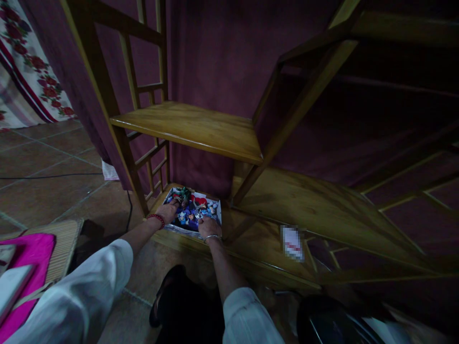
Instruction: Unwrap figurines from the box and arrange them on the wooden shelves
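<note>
A shallow white-edged box sits on the bottom board of a wooden shelf. Small colourful trinkets fill it, blue, purple, red and green, some like little figures. My left hand, with a red bead bracelet at the wrist, reaches over the box's left side; its fingertips are lost among the trinkets. At the front right of the box, my right hand, wearing a silver bangle, has its fingers curled down by something shiny. What lies under those fingers is too dark and small to make out.
Above the box juts a wooden shelf board, with a slanted post to its right. A blurred-out white item lies on the lower board. At left is a woven-topped surface with a pink cloth. A cable crosses the tiled floor.
</note>
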A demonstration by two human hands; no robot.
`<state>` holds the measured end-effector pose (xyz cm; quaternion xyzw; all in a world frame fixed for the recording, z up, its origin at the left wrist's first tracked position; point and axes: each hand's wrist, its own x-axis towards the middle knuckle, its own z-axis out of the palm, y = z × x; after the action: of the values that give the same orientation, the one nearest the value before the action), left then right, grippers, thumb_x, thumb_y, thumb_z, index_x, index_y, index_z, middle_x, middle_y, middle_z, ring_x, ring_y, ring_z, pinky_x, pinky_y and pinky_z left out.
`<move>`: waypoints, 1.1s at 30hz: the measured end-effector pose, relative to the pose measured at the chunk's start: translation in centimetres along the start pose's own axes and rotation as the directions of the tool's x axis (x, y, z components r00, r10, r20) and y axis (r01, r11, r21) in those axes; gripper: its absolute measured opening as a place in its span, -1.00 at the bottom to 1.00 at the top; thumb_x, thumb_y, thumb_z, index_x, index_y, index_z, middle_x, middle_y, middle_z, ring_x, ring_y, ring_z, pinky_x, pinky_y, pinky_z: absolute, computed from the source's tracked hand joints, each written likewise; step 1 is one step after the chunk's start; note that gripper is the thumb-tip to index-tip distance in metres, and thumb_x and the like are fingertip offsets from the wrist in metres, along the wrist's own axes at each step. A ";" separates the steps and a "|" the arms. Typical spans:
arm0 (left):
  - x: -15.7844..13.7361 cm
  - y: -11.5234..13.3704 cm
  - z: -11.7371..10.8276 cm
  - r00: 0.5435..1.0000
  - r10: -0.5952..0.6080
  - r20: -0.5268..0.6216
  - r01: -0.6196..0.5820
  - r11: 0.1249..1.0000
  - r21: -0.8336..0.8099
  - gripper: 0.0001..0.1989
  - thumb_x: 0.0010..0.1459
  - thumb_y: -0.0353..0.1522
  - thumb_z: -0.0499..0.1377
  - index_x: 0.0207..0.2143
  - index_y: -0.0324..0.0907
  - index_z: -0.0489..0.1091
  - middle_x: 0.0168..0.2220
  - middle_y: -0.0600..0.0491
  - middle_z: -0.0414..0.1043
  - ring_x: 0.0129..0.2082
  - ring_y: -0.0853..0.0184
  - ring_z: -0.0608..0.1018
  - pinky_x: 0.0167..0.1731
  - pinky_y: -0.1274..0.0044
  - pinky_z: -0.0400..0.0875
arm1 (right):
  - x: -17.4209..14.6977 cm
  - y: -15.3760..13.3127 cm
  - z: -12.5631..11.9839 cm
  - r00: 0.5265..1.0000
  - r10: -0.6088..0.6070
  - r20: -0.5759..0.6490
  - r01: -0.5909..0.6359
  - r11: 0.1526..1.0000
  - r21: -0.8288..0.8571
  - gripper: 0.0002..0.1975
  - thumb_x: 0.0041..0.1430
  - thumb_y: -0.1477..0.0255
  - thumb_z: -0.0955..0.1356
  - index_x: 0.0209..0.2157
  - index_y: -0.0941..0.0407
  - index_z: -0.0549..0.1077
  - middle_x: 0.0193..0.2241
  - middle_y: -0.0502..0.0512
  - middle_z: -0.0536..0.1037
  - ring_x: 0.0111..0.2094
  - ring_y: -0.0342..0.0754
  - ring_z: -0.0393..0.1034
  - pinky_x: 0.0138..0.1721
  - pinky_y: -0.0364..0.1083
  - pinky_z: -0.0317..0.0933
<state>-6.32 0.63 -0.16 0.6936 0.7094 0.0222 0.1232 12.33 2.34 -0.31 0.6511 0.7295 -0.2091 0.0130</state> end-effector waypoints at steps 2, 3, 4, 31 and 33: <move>0.1 0.3 -0.1 0.999 -0.021 0.023 0.021 1.000 0.013 -0.55 -0.03 -0.36 0.12 -0.02 -0.10 0.23 0.10 -0.07 0.06 -0.09 0.20 0.40 -0.15 0.44 0.30 | 0.0 0.0 0.0 1.000 -0.005 0.002 0.005 1.000 -0.002 -0.66 0.12 0.29 0.12 -0.25 0.05 0.46 -0.22 0.15 0.50 -0.19 0.01 0.38 -0.24 -0.08 0.22; 0.1 0.4 -0.2 0.999 -0.030 0.037 0.029 0.999 0.017 -0.54 -0.04 -0.34 0.13 -0.02 -0.10 0.24 0.11 -0.08 0.04 -0.10 0.19 0.40 -0.15 0.43 0.30 | -0.1 0.0 0.0 1.000 -0.006 0.000 0.006 1.000 -0.002 -0.66 0.12 0.29 0.13 -0.25 0.05 0.46 -0.22 0.15 0.50 -0.19 0.01 0.38 -0.24 -0.07 0.22; 0.1 0.4 -0.2 0.998 -0.036 0.050 0.035 0.999 0.021 -0.53 -0.06 -0.31 0.15 -0.03 -0.09 0.25 0.11 -0.07 0.02 -0.10 0.19 0.40 -0.15 0.42 0.30 | -0.1 0.0 0.0 1.000 -0.006 -0.002 0.006 1.000 -0.004 -0.66 0.12 0.29 0.13 -0.24 0.05 0.46 -0.22 0.16 0.50 -0.19 0.02 0.38 -0.24 -0.07 0.22; 0.4 0.1 0.4 0.994 0.080 -0.069 -0.080 0.997 0.011 -0.67 -0.01 -0.29 0.04 -0.15 -0.16 0.31 -0.06 -0.07 0.25 -0.25 0.24 0.46 -0.25 0.44 0.31 | 0.1 0.1 0.4 1.000 0.007 -0.031 -0.007 1.000 -0.002 -0.67 0.11 0.32 0.13 -0.26 0.05 0.46 -0.24 0.14 0.51 -0.21 0.00 0.39 -0.25 -0.09 0.21; 0.4 0.2 0.4 0.995 0.059 -0.076 -0.058 0.998 0.015 -0.66 0.00 -0.29 0.02 -0.14 -0.16 0.32 -0.08 -0.08 0.28 -0.25 0.23 0.46 -0.26 0.45 0.31 | 0.0 0.1 0.3 0.999 0.010 -0.030 -0.010 1.000 0.004 -0.67 0.11 0.31 0.13 -0.25 0.04 0.46 -0.24 0.13 0.51 -0.21 0.00 0.39 -0.25 -0.09 0.21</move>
<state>-6.08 0.93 -0.59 0.7135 0.6931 0.0476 0.0907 12.32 2.25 -0.64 0.6578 0.7260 -0.2005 0.0018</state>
